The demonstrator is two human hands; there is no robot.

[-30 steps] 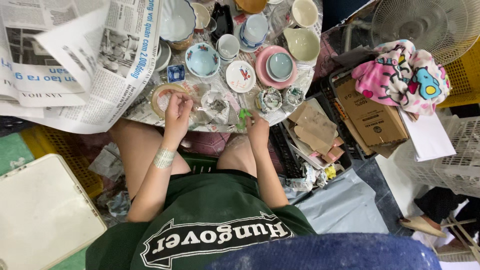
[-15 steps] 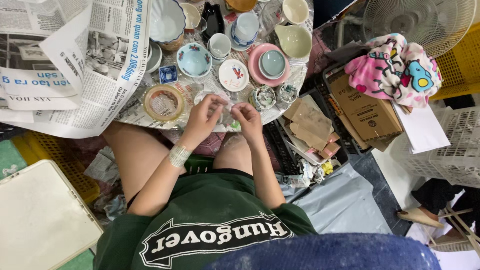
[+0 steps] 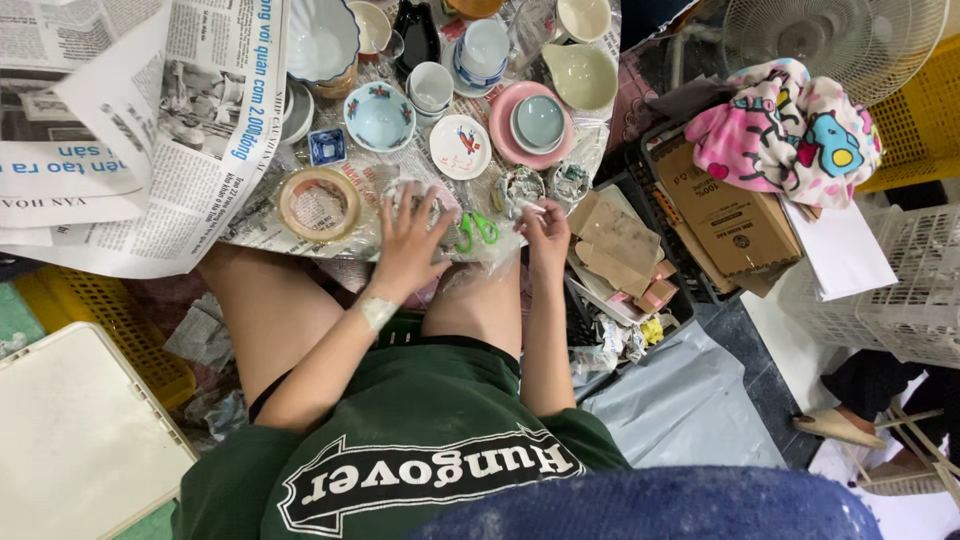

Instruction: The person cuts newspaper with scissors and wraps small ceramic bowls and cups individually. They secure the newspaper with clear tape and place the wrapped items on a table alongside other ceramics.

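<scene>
- Left hand point(image 3: 408, 240) lying flat with fingers spreading wide, grip pressing down on a crumpled clear-wrapped bundle point(image 3: 425, 200) at the near edge of the surface point(image 3: 262, 232).
- Right hand point(image 3: 545, 228) curling, fingertips pressing together, grip pinching a small pale scrap too small to tell apart.
- Sitting between the two hands: green-handled scissors point(image 3: 477, 229), lying flat, just beside the left fingers.
- Lying left of the left hand: roll of brown tape point(image 3: 318, 203), flat on newspaper point(image 3: 190, 130).
- Resting just beyond the right hand: two small wrapped pieces point(image 3: 545, 186), close together.
- Standing farther out: blue floral bowl point(image 3: 379, 116), small white dish point(image 3: 460, 146) bearing a red mark, pink plate point(image 3: 506, 135) carrying a grey-green bowl point(image 3: 539, 122).
- Lying to the right, off the surface: cardboard scraps point(image 3: 615, 245).
</scene>
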